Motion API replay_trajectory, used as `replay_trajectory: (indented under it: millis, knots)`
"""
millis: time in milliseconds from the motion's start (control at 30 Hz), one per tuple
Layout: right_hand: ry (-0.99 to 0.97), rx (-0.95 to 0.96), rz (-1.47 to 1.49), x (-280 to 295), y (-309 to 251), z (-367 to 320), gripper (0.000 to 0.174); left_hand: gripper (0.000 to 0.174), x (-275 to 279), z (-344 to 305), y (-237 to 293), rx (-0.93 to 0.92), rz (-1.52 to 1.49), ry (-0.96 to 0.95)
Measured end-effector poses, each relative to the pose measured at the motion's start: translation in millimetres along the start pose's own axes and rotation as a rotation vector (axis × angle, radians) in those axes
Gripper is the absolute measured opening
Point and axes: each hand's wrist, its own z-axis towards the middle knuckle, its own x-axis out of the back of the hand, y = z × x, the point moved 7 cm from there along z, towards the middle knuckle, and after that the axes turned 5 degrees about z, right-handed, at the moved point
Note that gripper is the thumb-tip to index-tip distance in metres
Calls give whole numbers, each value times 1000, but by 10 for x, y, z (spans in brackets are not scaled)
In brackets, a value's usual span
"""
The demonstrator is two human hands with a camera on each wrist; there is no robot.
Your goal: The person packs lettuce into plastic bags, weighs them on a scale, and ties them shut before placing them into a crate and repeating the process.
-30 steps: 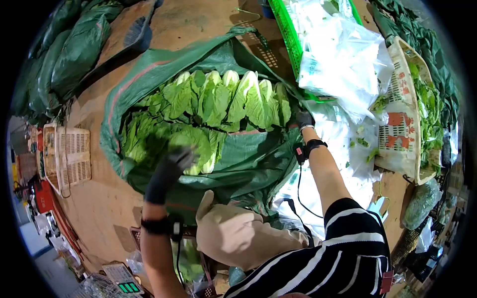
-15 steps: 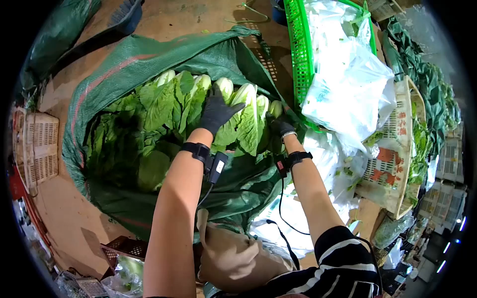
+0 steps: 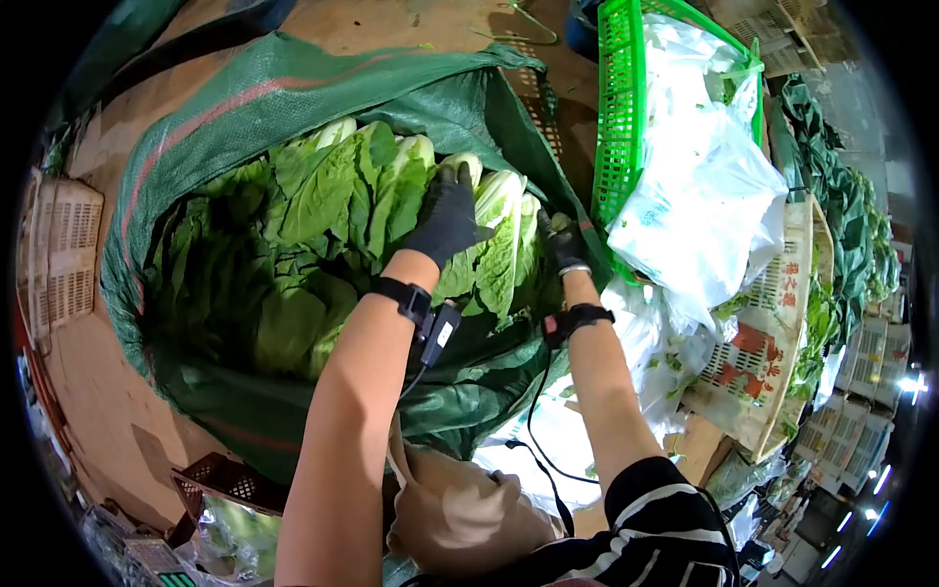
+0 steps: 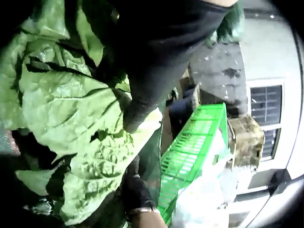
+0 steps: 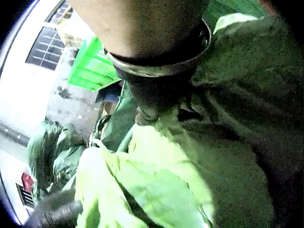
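In the head view a large green woven sack (image 3: 196, 137) lies wide open, holding heads of Chinese cabbage (image 3: 328, 191) with several pale stem ends in a row. My left hand (image 3: 445, 220), in a black glove, rests on a cabbage mid-row, fingers stretched toward its stem end and thumb spread right. In the left wrist view its dark fingers (image 4: 140, 111) lie against the cabbage's white base. My right hand (image 3: 564, 245), also gloved, grips the cabbage at the row's right end around its stem end. Light leaves (image 5: 156, 166) fill the right wrist view below that hand.
A green plastic crate (image 3: 618, 127) with white plastic bags (image 3: 699, 196) stands right of the sack. Beyond it is a cream basket (image 3: 753, 362) of greens. Another pale basket (image 3: 70, 249) sits far left, and a brown crate (image 3: 210, 479) is at the lower left.
My left hand has come from the sack's near left side up to the row of cabbages. My right hand has moved from the sack's edge to the row's right end. The camera view has shifted.
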Motion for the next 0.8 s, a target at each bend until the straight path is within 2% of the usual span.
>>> replay_trajectory:
  millis: [33,67,100,133,200,233,267,333,367,400,467,500,533,600,633,700,733,767,800]
  knots:
    - [-293,-104,26,45,-105,39,62,115,13,16,-94,59,-203,26]
    - [-584,-212,52,38,-186,-23,67,115,29,40,-113,63,-202,28]
    - [-502,-262,92,139,-185,-48,77,120,25,53,-152,134,-296,13]
    - [-498,-256,93,72,-138,-60,77,124,39,74,-173,202,-390,6]
    - [-34,-75,31,127,-39,-10,72,126,101,76,-142,248,-346,8]
    - [-177,-196,631,129,-290,-193,61,125,122,79,-145,244,-292,24]
    - [-234,-367,1089,130,-301,-286,48,125,131,102,-54,235,-235,28]
    - [-349,-661,1336,13,-440,-548,43,121,101,73,-94,144,-205,97]
    - [-310,-461,1355,-92,-436,-455,54,121,112,64,-56,150,-125,57]
    - [-317,-463,1355,-209,-332,-430,54,120,105,17,-34,165,-50,11]
    - [-122,-374,1029,-127,-276,-385,75,121,22,54,-102,186,-87,-6]
    - [-59,-410,917,-132,-250,-374,93,122,-24,82,-102,201,-131,-16]
    - [29,-307,508,-31,-296,-274,99,122,-32,93,-80,201,-142,-9]
    - [-123,-439,748,-113,-235,-248,97,122,-63,89,-88,250,-104,-16]
    - [-123,-435,741,-219,-129,-206,97,122,-115,124,-116,232,-117,-2]
    - [-163,-195,503,-452,82,-31,88,120,-115,85,-144,180,-176,49]
    - [-160,-193,503,-367,22,-80,88,117,-90,51,-153,134,-221,96]
    - [-126,-142,681,-215,-156,-202,81,116,-49,-9,-158,92,-278,111]
    - [-94,-90,861,-66,-360,-322,74,115,24,-85,-138,96,-258,21]
